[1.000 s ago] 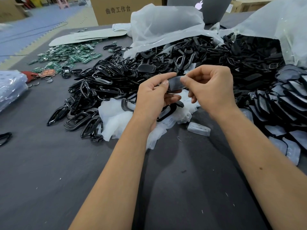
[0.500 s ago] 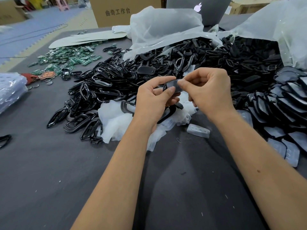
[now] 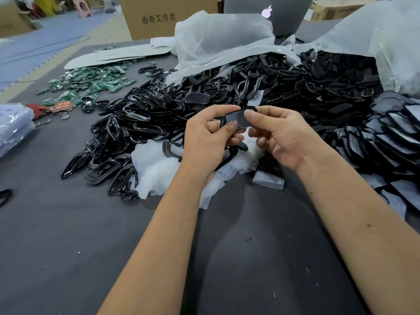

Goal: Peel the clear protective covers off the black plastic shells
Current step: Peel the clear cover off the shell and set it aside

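Note:
A small black plastic shell [image 3: 237, 119] is held up between both hands above the dark table. My left hand [image 3: 209, 142] pinches its left end with thumb and forefinger. My right hand [image 3: 281, 137] pinches its right edge with the thumb on top. Whether the clear cover is lifted off the shell cannot be made out. Behind the hands lies a big heap of black shells and frames [image 3: 181, 103]. Under the hands sits a pile of peeled clear covers [image 3: 154, 169].
Flat black shells with film [image 3: 391, 142] are stacked at the right. A single clear cover [image 3: 268, 180] lies near my right wrist. Green circuit boards [image 3: 91, 83] spread at far left; plastic bags [image 3: 222, 39], a laptop [image 3: 266, 12] and a cardboard box [image 3: 168, 17] stand behind.
Both hands shifted slightly; the right thumb now sits on the shell's right edge and the shell is turned flatter toward the camera.

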The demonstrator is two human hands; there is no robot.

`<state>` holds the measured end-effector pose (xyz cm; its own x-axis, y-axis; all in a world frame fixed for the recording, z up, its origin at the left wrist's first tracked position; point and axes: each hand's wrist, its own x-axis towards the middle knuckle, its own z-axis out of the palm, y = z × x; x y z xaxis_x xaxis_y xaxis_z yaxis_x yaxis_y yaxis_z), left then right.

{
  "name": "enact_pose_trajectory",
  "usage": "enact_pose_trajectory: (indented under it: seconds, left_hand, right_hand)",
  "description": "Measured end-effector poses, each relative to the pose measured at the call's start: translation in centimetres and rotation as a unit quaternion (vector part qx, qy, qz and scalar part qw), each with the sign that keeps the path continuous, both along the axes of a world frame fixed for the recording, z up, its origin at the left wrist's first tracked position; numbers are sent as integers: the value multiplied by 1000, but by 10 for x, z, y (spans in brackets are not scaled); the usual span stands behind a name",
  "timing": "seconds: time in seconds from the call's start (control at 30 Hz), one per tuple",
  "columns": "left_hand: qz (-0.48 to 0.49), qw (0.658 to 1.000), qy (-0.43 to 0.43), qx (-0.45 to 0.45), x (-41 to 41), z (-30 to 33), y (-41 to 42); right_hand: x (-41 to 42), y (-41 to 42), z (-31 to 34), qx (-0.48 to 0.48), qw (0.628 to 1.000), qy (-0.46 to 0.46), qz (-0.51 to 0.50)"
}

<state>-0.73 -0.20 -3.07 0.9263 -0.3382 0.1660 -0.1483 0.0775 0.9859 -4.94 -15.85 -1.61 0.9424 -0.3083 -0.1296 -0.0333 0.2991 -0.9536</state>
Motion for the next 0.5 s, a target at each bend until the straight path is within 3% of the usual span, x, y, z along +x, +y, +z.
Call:
enact_pose_trajectory:
  seconds: [0.23, 0.5]
  left_hand:
    - [-19, 1000, 4, -19, 1, 1, 1]
    - [-22, 1000, 5, -20, 1, 1, -1]
  right_hand:
    - [0, 3, -3, -82, 996, -25, -4]
    - [1, 0, -3, -23, 998, -50, 16]
